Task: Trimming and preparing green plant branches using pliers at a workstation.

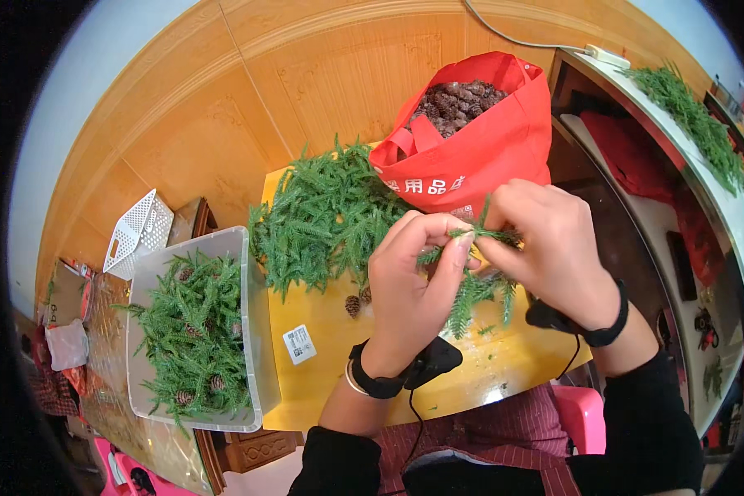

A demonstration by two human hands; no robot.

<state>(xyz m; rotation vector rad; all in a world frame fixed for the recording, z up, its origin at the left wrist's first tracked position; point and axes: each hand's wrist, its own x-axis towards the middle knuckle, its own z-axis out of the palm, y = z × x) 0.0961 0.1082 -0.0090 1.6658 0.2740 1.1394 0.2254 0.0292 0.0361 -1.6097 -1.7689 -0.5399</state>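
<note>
a green sprig [481, 220] was held above the yellow surface [322, 393], pinched by the fingers [431, 225] of the left hand [413, 285] and right hand [550, 244]; a light, steady grip seemed called for, lest it be bent.

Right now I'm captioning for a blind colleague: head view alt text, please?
A person's left hand and right hand pinch a green needle-leaved sprig over a yellow tabletop. Behind stands an open red bag of brown pinecones; to the left, a translucent plastic bin holds more sprigs and pinecones.
</note>
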